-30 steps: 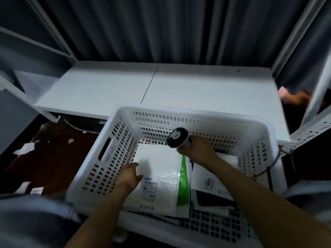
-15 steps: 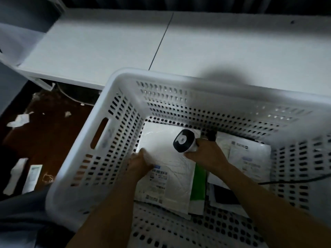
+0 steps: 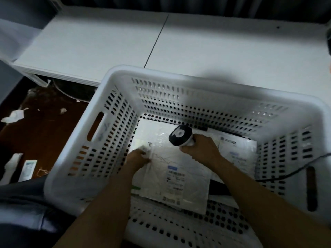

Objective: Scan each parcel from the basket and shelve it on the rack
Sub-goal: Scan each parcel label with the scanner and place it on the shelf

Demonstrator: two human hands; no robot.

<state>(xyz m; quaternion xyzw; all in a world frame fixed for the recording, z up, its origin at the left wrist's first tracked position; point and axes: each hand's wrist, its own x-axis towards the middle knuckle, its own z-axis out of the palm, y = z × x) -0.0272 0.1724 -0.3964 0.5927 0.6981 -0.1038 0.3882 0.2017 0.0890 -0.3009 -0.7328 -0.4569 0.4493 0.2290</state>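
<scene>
White crinkled plastic mailer parcel (image 3: 172,167) lies on top of the pile in the bottom of the white perforated plastic basket (image 3: 161,74), its left edge pinched in the curled fingers of the left hand (image 3: 138,157). The right hand (image 3: 200,149) is wrapped round the grip of a white, black-headed handheld barcode scanner (image 3: 180,136), held just above the parcel's far end. Its shipping label (image 3: 175,178) shows a blue strip and barcodes (print too blurred to read); another white labelled mailer (image 3: 238,153) lies to its right.
</scene>
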